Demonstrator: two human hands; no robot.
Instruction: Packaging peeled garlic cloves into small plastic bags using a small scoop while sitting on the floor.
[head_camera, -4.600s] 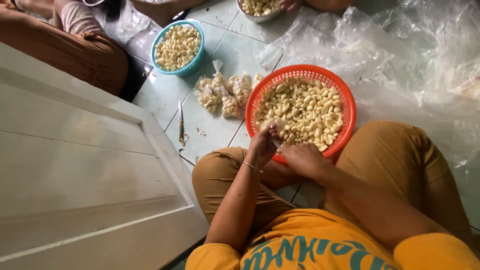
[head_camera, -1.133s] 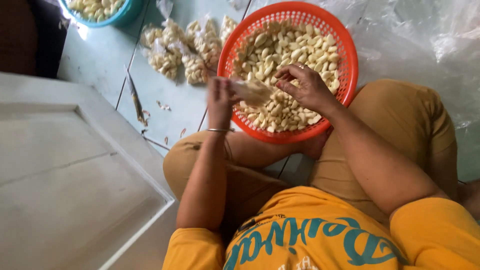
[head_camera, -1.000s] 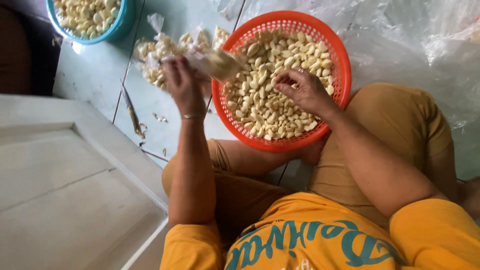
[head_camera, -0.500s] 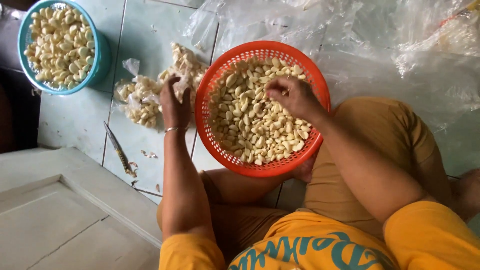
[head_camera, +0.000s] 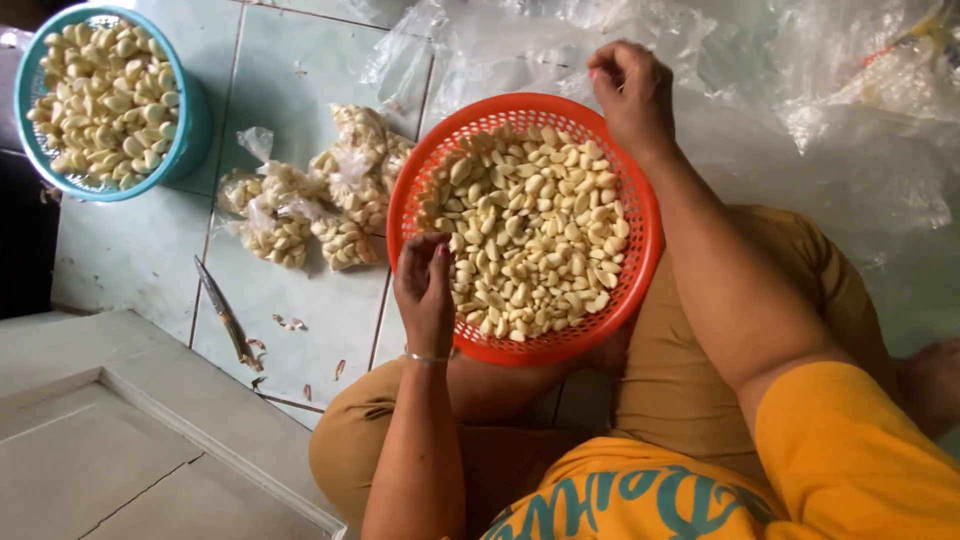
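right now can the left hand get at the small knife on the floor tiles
Probably yes. The left hand rests at the near rim of the orange basket, and the knife lies on bare tile further left, with nothing between them.

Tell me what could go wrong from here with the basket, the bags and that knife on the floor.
The orange basket leans against the person's leg rather than lying flat, so a knee shift might tip out peeled garlic cloves. The left hand is at its near rim, the right hand at the far rim by loose plastic sheeting; a tug there could jog it. The knife lies bare beside the small filled bags, where a reaching hand might meet it.
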